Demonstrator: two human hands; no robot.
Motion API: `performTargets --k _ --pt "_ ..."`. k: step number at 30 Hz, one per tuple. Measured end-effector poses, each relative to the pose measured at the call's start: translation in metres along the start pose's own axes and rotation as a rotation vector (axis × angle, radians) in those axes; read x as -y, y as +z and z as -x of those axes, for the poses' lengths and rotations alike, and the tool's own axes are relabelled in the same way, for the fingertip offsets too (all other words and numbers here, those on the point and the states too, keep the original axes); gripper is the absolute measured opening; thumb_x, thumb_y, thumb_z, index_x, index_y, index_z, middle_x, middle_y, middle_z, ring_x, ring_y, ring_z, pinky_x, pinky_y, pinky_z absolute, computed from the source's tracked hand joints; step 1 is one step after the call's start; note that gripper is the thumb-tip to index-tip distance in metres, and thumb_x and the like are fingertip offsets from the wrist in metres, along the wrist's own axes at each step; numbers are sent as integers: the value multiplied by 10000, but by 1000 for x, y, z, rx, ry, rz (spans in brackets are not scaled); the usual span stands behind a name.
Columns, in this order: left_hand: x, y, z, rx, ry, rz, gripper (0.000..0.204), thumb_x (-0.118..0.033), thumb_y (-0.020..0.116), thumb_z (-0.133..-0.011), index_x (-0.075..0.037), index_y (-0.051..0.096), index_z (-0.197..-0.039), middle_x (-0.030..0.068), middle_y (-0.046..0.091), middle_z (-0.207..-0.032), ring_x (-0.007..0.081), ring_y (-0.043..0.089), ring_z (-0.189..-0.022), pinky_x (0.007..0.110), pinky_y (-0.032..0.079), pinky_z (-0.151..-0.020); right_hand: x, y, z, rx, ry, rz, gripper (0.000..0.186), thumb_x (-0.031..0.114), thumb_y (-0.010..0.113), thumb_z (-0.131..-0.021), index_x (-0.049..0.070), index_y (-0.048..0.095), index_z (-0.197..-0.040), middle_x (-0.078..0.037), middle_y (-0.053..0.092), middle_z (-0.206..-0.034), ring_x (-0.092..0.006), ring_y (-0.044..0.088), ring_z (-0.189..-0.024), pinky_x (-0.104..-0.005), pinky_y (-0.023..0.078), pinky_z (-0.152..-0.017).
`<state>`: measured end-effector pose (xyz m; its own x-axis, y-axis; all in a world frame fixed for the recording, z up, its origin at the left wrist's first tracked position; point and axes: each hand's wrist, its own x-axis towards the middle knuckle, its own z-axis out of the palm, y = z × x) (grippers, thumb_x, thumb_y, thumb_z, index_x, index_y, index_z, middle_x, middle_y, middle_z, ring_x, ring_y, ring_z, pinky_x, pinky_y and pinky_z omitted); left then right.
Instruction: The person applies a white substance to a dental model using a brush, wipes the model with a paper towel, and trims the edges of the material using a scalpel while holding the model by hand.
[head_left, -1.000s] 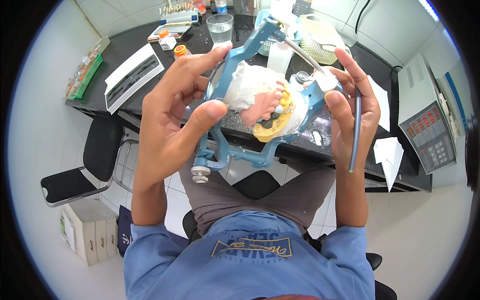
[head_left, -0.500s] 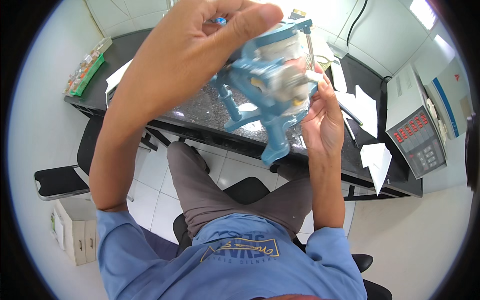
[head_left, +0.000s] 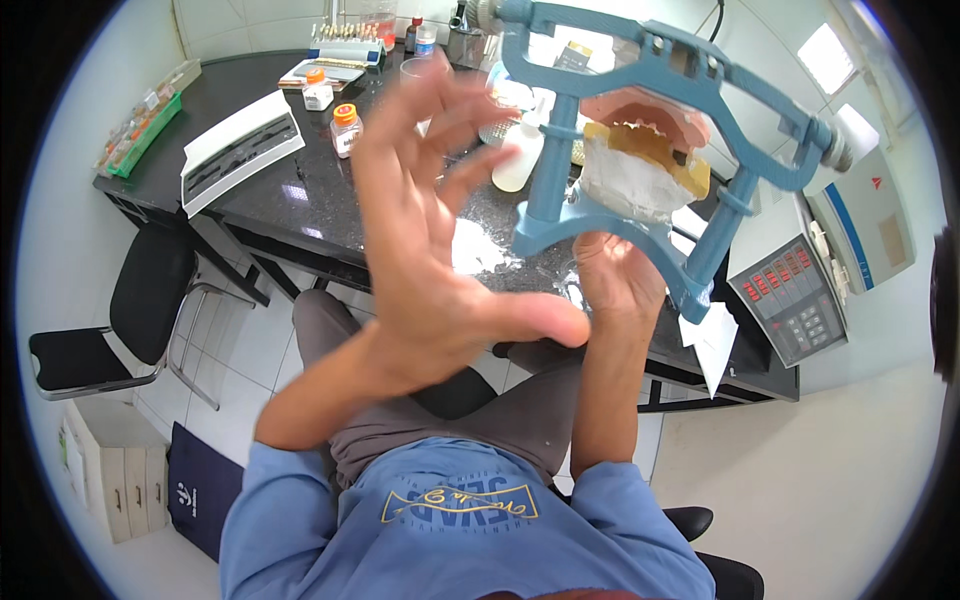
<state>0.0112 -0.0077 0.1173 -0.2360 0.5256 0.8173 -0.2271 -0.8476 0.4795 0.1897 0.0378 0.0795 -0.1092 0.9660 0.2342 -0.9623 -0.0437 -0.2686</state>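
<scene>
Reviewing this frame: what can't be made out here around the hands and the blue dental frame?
Head view only:
- Left hand: motion-blurred; open, holding nothing.
- Right hand: under the blue articulator; its grip is hidden by the base.
- Articulator top: cut off by the upper edge.
- Denture model: teeth too small to count.
- Bench behind the left hand: hidden.

Orange-capped bottles (head_left: 345, 128), white squeeze bottle (head_left: 520, 155), black chair (head_left: 110, 320), grey machine (head_left: 800, 300)

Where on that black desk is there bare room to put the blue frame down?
The barest patch of the black desk lies in front of the seat, between the white tray and the spilled white powder. The back edge, around the orange-capped jars and bottles, is crowded.
</scene>
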Motion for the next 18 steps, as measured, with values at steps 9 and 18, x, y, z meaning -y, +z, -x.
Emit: performTargets --k 9,18 --pt "13 -2 21 107 246 -234 520 -37 811 -769 61 527 -1194 226 650 -1102 281 661 -1025 391 548 -887 -12 4 6 37 157 -90 474 229 566 -971 -56 439 -1328 -197 563 -1204 -300 594 -1100 -446 538 -927" --pt "-14 8 13 127 329 -285 458 -61 865 -702 25 625 -1083 188 703 -1000 292 686 -964 362 586 -789 -49 -1 2 244 468 -613 576 279 592 -942 -10 372 -1389 -193 478 -1275 -310 534 -1167 -434 505 -991"
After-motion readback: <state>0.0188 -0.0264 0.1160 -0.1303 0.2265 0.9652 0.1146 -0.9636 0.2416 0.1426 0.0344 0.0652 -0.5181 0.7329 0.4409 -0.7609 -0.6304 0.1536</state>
